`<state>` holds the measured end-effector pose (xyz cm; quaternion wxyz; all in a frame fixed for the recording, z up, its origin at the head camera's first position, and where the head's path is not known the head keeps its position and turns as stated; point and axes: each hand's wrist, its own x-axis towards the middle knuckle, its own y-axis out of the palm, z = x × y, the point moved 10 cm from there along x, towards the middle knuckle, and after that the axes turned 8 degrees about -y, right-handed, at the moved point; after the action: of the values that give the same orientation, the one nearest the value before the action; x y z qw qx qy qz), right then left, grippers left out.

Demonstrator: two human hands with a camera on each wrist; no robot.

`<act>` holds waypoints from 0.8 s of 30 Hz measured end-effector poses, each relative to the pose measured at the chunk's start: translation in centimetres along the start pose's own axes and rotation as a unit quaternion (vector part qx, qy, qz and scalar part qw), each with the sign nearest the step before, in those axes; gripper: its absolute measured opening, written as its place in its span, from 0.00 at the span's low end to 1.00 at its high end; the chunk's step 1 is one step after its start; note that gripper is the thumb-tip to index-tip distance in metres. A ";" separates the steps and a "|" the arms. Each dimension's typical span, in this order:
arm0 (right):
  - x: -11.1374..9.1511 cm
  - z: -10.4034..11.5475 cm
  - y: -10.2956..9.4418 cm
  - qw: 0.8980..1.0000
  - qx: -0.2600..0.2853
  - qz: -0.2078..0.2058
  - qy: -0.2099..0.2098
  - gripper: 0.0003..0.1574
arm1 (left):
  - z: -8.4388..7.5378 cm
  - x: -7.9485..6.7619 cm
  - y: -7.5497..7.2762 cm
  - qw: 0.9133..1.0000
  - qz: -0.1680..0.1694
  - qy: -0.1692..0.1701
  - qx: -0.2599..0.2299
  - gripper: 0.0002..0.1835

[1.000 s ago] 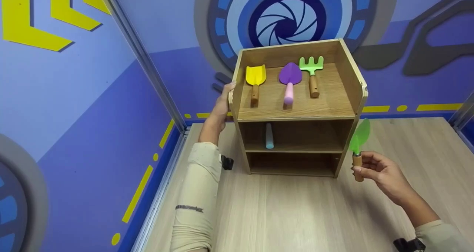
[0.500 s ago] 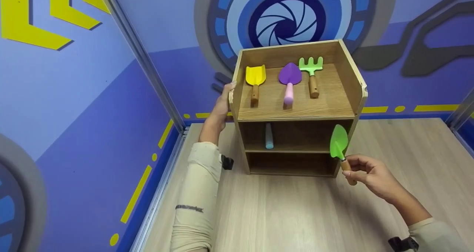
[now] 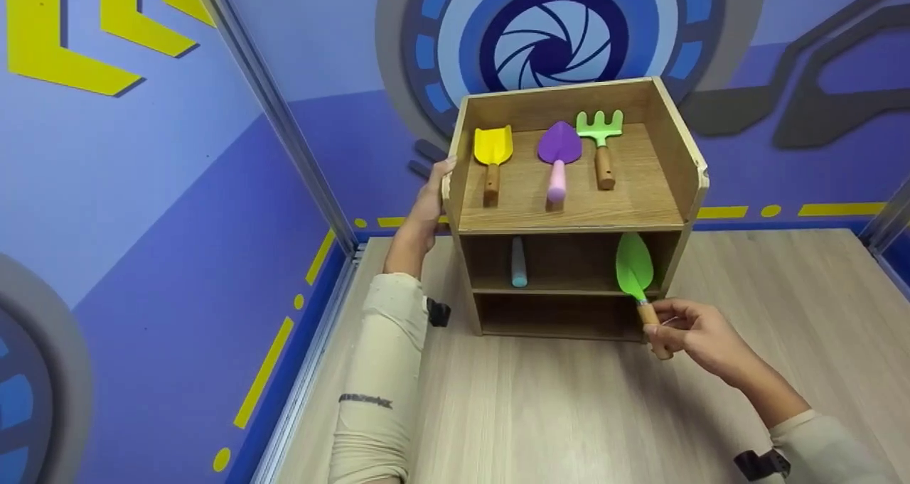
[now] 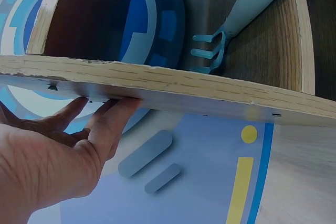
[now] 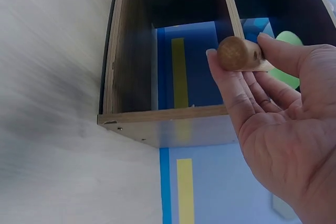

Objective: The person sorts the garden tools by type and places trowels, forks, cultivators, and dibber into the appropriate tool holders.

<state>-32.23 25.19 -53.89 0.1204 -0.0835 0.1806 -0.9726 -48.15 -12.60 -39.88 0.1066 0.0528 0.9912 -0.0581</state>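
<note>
My right hand (image 3: pixel 700 335) pinches the wooden handle of a green hand trowel (image 3: pixel 634 265) between thumb and fingers. The trowel's blade points up at the right end of the middle compartment of a small wooden shelf (image 3: pixel 569 217). In the right wrist view the round butt of the trowel handle (image 5: pixel 233 53) faces the camera. My left hand (image 3: pixel 429 203) rests against the shelf's left side; the left wrist view shows its extended fingers (image 4: pixel 113 121) touching the outer panel. A blue hand rake (image 4: pixel 254 3) lies at the left of the middle compartment.
On the top shelf lie a yellow shovel (image 3: pixel 493 146), a purple trowel (image 3: pixel 559 143) with a pink handle and a green hand rake (image 3: pixel 604 164). The shelf stands on a light wood table (image 3: pixel 554 413), with a printed blue wall (image 3: pixel 334 143) behind and at the left.
My right hand has carried the green trowel leftward, from beside the shelf to in front of its middle compartment, with the blade now tilting left. The left hand stays against the shelf.
</note>
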 end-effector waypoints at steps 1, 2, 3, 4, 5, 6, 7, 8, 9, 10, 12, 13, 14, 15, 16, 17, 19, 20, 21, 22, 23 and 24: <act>0.0 0.0 0.1 1.000 0.002 0.001 0.000 0.28 | 0.0 0.0 0.0 1.000 0.001 0.001 -0.001 0.47; 0.1 0.0 0.2 1.000 0.007 0.004 -0.001 0.28 | 0.0 0.0 0.1 1.000 0.002 0.001 -0.002 0.47; 0.1 0.0 0.3 1.000 0.012 0.006 0.000 0.29 | -0.1 0.0 0.2 1.000 0.004 0.002 -0.003 0.46; 0.2 0.0 0.5 1.000 0.017 0.011 -0.001 0.29 | -0.1 0.0 0.2 1.000 0.005 0.002 -0.005 0.46; 0.2 0.1 0.7 1.000 0.023 0.014 0.000 0.29 | -0.2 0.0 0.2 1.000 0.006 0.004 -0.006 0.45; 0.3 0.1 0.9 0.999 0.029 0.018 0.001 0.29 | -0.2 0.0 0.2 1.000 0.007 0.004 -0.008 0.45; 0.4 0.1 1.0 0.999 0.034 0.022 0.004 0.29 | -0.1 0.0 0.2 1.000 0.007 0.003 -0.008 0.46; 0.5 0.2 1.2 0.999 0.038 0.025 0.006 0.29 | -0.1 0.0 0.1 1.000 0.007 0.002 -0.007 0.46; 0.6 0.2 1.4 0.999 0.042 0.028 0.010 0.29 | -0.1 0.0 0.1 1.000 0.006 0.002 -0.006 0.46; 0.6 0.2 1.6 0.998 0.047 0.031 0.015 0.29 | -0.1 0.0 0.0 1.000 0.006 0.002 -0.005 0.47; 0.8 0.2 2.0 0.998 0.054 0.035 0.022 0.30 | -0.1 0.1 0.0 1.000 0.006 0.001 -0.001 0.48; 0.9 0.3 2.1 0.997 0.058 0.037 0.024 0.30 | -0.1 0.1 0.0 1.000 0.006 0.001 0.000 0.48; 1.0 0.3 2.3 0.997 0.062 0.038 0.026 0.30 | -0.1 0.1 0.0 1.000 0.007 0.000 0.001 0.48; 1.1 0.4 2.4 0.997 0.065 0.039 0.028 0.30 | -0.1 0.1 0.1 1.000 0.009 0.000 -0.001 0.48; 1.2 0.4 2.5 0.996 0.069 0.041 0.028 0.30 | -0.1 0.1 0.1 1.000 0.010 0.000 -0.003 0.48; 1.3 0.5 2.7 0.996 0.071 0.042 0.028 0.30 | -0.1 0.1 0.1 1.000 0.012 -0.002 -0.005 0.47; 1.5 0.7 3.0 0.995 0.079 0.046 0.028 0.31 | -0.1 0.1 0.1 1.000 0.014 -0.004 -0.008 0.47; 1.6 0.8 3.2 0.995 0.083 0.049 0.029 0.31 | -0.1 0.0 0.1 1.000 0.015 -0.004 -0.008 0.47; 1.7 0.9 3.4 0.994 0.088 0.052 0.030 0.31 | -0.1 0.0 0.1 1.000 0.015 -0.004 -0.008 0.47; 1.9 1.0 3.6 0.994 0.092 0.054 0.031 0.31 | 0.0 0.0 0.0 1.000 0.014 -0.004 -0.005 0.47; 2.0 1.1 3.8 0.993 0.098 0.056 0.034 0.31 | 0.0 0.0 0.0 1.000 0.012 -0.005 -0.003 0.48; 2.2 1.2 3.9 0.992 0.106 0.057 0.037 0.32 | 0.0 0.0 -0.1 1.000 0.010 -0.006 0.000 0.49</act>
<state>-33.25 20.67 -54.02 0.1773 -0.0234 0.0850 -0.9802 -48.14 -12.66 -39.91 0.1133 0.0627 0.9899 -0.0570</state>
